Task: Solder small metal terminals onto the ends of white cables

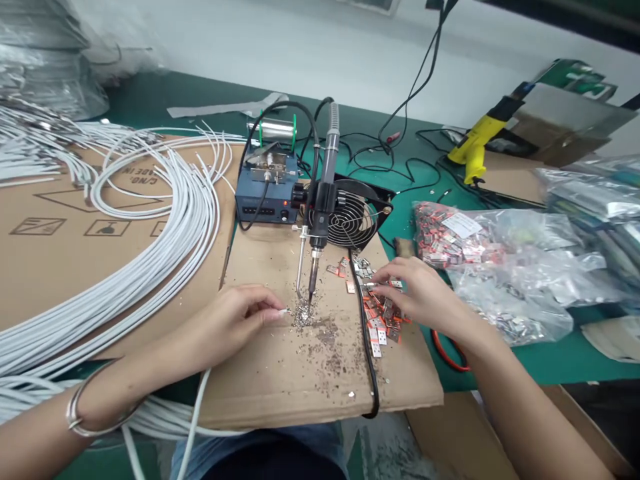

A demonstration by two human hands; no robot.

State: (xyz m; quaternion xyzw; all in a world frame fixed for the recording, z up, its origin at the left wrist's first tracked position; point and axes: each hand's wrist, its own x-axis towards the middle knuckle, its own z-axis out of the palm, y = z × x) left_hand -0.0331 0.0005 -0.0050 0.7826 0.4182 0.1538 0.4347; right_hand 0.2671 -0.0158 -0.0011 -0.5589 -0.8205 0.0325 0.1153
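Observation:
My left hand [250,312] pinches the end of a white cable [197,413], its tip pointing toward the soldering iron. The clamped soldering iron [323,193] points down over a heap of solder bits [303,313] on the cardboard sheet [250,387]. My right hand [407,287] is over the pile of small metal connectors with orange parts [383,320], its thumb and fingertips closed on a small metal connector [369,285]. A black cable [367,340] crosses the cardboard beside the pile.
Behind the iron stand a blue feeder box [265,197], a solder spool [273,131] and a fan [350,217]. A white cable bundle [185,220] lies at the left. Bags of connectors [450,237] and a yellow heat gun [477,147] are at the right.

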